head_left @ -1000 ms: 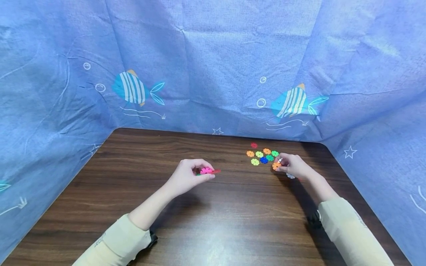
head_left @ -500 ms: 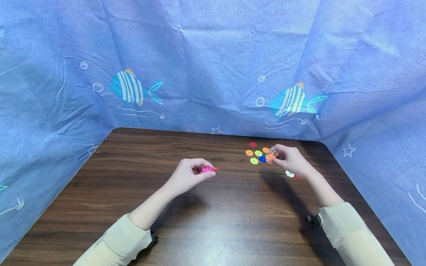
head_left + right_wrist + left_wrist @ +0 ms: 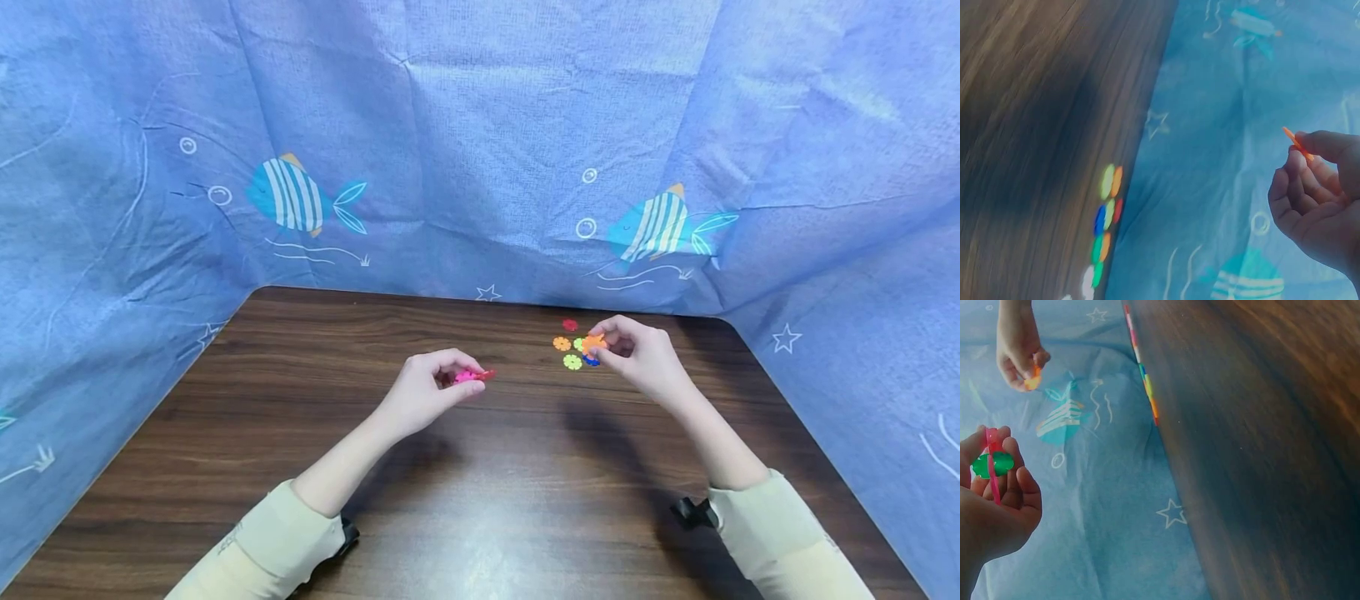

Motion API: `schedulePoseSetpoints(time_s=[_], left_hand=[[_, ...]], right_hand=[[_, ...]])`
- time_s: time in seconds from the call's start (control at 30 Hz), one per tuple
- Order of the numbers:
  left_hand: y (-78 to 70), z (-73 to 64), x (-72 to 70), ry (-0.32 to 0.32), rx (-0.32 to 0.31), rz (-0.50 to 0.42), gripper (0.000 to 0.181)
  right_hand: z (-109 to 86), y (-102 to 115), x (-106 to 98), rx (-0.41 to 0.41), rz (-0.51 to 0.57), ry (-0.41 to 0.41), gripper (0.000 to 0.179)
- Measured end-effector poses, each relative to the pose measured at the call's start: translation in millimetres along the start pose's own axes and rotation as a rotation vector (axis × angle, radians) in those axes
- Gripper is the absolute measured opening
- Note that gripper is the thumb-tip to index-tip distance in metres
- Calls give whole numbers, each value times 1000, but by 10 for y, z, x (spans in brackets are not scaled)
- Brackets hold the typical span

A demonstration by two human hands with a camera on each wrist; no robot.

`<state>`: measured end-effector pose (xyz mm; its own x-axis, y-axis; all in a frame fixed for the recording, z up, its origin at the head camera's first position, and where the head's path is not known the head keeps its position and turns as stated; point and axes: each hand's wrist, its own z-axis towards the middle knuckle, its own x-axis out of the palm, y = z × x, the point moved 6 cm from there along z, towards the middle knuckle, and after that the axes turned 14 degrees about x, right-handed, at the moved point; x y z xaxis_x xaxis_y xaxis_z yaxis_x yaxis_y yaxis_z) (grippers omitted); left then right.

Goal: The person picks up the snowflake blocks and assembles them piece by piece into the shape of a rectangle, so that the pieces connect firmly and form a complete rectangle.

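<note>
Between its thumb and fingers my left hand (image 3: 427, 390) holds a pink notched disc (image 3: 465, 377) joined to a red disc (image 3: 486, 375). A green disc (image 3: 994, 465) crosses the pink one in the left wrist view, partly covered by fingers. Over the right part of the table, my right hand (image 3: 647, 360) pinches a single orange notched disc (image 3: 1298, 144) by its edge, raised above the tabletop. Loose discs lie beneath and beside that hand: a yellow-green disc (image 3: 572, 362), another orange disc (image 3: 562, 343), a red disc (image 3: 570, 325) and a partly hidden blue disc (image 3: 591, 360).
The dark wooden table (image 3: 315, 350) is enclosed by a blue fish-print cloth (image 3: 480, 167) at the back and sides. More discs, such as a green disc (image 3: 1097, 248) and a white disc (image 3: 1088, 282), appear in the right wrist view.
My right hand has lifted the orange disc and carried it leftward, toward the left hand. The left hand stays almost in place, rising slightly and tilting its joined discs.
</note>
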<state>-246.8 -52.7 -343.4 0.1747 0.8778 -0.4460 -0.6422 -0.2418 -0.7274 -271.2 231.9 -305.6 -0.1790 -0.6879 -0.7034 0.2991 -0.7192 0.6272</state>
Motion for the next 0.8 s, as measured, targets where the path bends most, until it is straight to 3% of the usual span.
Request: schedulePoseSetpoints(time_s=[0.37, 0.57, 0.67, 0.8], left_hand=[[-38, 51, 8, -75, 74, 14, 15], [-68, 71, 8, -121, 77, 19, 21], [-70, 74, 24, -120, 75, 33, 22], [-76, 77, 52, -109, 83, 53, 21]], right_hand=[[-135, 316, 92, 41, 198, 2, 17], [-228, 548, 147, 116, 352, 90, 16], [-264, 661, 182, 114, 406, 121, 16], [-251, 647, 287, 90, 419, 133, 14]])
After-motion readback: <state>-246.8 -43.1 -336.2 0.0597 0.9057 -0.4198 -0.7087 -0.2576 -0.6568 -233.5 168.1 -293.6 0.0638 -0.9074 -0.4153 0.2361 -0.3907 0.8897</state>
